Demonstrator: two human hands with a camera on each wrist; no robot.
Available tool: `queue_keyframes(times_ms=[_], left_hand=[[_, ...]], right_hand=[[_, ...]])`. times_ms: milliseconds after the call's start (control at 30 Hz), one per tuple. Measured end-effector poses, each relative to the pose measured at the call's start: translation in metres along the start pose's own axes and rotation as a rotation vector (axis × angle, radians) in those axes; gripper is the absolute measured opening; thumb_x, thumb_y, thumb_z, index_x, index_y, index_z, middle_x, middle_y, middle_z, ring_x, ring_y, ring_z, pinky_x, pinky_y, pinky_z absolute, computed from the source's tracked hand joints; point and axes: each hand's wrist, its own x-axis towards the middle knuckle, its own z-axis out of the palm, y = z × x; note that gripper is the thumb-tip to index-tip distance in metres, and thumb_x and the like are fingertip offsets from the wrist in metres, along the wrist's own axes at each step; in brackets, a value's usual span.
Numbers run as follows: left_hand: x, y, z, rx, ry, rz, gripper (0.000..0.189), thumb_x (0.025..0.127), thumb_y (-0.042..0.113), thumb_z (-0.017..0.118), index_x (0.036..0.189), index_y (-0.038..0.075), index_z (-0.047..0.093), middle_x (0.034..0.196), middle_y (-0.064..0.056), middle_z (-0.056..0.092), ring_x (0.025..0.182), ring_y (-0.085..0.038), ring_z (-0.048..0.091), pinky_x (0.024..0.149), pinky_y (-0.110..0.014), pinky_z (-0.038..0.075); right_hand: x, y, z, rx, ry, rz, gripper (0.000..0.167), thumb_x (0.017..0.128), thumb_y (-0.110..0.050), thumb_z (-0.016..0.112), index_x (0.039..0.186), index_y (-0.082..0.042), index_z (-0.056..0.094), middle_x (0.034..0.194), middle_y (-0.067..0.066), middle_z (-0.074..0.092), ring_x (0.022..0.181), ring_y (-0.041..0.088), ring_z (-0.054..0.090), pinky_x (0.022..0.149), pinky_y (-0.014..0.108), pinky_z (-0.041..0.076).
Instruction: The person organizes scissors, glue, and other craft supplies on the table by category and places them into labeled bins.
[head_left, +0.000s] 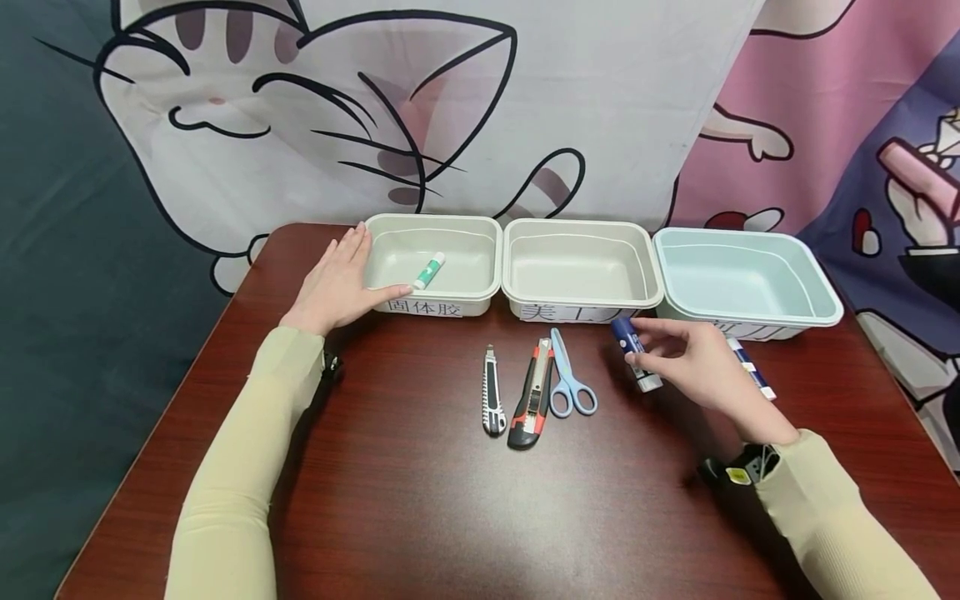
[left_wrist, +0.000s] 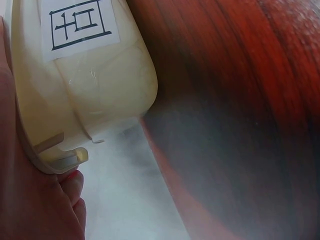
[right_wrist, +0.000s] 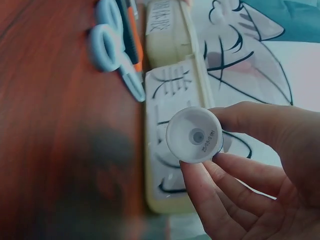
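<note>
Rectangular plastic bins (head_left: 467, 257) (head_left: 581, 267) (head_left: 720, 275): three (two cream, one pale blue). Cylindrical plastic glue sticks (head_left: 430, 271) (head_left: 624, 332) (head_left: 752, 372): three (one green-and-white, two dark-blue-and-white). Slide-blade utility knives (head_left: 492, 393) (head_left: 533, 393): two (one black-and-white, one black-and-red). Light-blue scissors (head_left: 567, 372): one pair. White paper labels with black characters (head_left: 423, 308) (head_left: 566, 313) (head_left: 753, 331): three. Reddish-brown table (head_left: 420, 500): one.

Head view downward from above, wrist views close, left bin (head_left: 467, 268) common

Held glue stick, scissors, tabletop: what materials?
Glue stick: likely hard plastic, smooth white base with recessed centre. Scissors: probably satin plastic handles, uniformly pale blue; blade material unclear. Tabletop: glossy, light reflections, dark grain on reddish-brown; wood or laminate, can't tell.
</note>
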Motion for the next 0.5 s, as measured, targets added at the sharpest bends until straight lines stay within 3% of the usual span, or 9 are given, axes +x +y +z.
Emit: queue_keyframes(times_ms=[300, 500], left_hand=[[0.000, -0.001, 0.000, -0.007, -0.001, -0.004, 0.121, 0.087, 0.083, 0.049, 0.160, -0.005, 0.010, 0.168, -0.019, 0.006, 0.154, -0.032, 0.006, 0.124, -0.039, -0.002], [0.000, -0.002, 0.001, -0.012, 0.007, 0.001, 0.121, 0.086, 0.083, 0.050, 0.160, -0.005, 0.011, 0.168, -0.019, 0.007, 0.154, -0.032, 0.007, 0.123, -0.037, -0.003]], right_hand=[[0.016, -0.019, -0.003, 0.018, 0.018, -0.042, 0.042, 0.088, -0.015, 0.082, 0.128, -0.006, 0.072, 0.087, 0.006, 0.074, 0.072, 0.014, 0.069, 0.058, 0.018, 0.054], [0.023, -0.031, -0.003, 0.093, 0.010, -0.003, 0.046, 0.090, -0.017, 0.080, 0.134, -0.009, 0.069, 0.092, 0.010, 0.074, 0.076, 0.015, 0.070, 0.060, 0.020, 0.055]])
